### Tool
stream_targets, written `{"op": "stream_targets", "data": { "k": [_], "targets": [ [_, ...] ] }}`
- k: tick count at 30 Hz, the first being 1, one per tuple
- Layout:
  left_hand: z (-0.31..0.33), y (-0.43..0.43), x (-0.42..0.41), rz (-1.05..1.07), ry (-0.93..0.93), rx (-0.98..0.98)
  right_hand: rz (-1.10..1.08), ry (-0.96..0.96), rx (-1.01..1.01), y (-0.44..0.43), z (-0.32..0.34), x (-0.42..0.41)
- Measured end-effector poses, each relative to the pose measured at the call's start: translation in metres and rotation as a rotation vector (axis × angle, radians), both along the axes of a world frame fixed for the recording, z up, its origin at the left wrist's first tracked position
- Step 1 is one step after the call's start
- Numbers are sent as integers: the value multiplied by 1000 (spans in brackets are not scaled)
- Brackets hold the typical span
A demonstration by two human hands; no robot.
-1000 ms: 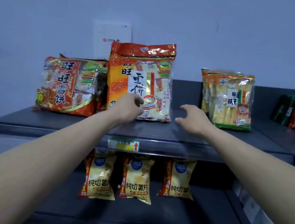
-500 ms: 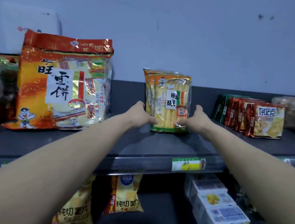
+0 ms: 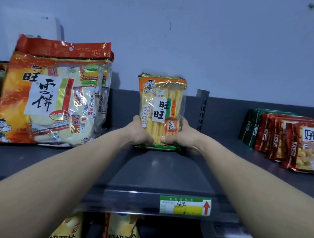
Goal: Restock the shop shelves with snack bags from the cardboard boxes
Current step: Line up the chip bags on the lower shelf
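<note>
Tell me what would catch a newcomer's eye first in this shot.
The left hand and right hand hold a yellow cracker bag upright at the middle of the top shelf. A much larger orange bag stands to its left, and a row of red snack packs lines the far right.

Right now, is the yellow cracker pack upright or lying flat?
Upright: the cracker pack stands on its bottom edge on the shelf, label facing out, left hand and right hand gripping its lower sides.

Left hand [image 3: 140,133] and right hand [image 3: 182,136] around the yellow cracker bag [image 3: 161,103] — upright on the dark shelf [image 3: 165,171]
</note>
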State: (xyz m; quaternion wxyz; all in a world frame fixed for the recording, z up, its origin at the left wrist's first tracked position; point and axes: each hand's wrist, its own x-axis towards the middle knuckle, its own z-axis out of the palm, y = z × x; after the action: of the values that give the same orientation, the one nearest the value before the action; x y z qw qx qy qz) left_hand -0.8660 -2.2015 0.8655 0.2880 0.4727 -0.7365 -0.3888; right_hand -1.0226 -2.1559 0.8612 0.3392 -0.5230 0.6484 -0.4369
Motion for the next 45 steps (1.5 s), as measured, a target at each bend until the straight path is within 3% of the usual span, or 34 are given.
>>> {"op": "stream_targets", "data": {
  "k": [19, 21, 25, 28, 33, 36, 40, 45],
  "targets": [
    [2, 3, 12, -5, 109, 67, -123, 190, 39, 18, 1, 0],
    [5, 5, 20, 16, 100, 35, -198, 211, -40, 30, 10, 8],
    [13, 18, 42, 46, 81, -121, -434, 407, -400, 50, 27, 38],
    [22, 26, 76, 130, 86, -242, -337, 508, -489, 57, 36, 83],
    [29, -2, 176, 568, 44, -353, -44, 635, -312, 45, 34, 167],
    [27, -13, 226, 789, -127, -212, 21, 507, -184, 24, 26, 204],
    [13, -40, 266, 684, -139, -23, -9, 358, -61, -13, 19, 230],
    [3, -68, 281, 494, -59, -31, -151, 239, 48, -44, 12, 241]
  ]
}}
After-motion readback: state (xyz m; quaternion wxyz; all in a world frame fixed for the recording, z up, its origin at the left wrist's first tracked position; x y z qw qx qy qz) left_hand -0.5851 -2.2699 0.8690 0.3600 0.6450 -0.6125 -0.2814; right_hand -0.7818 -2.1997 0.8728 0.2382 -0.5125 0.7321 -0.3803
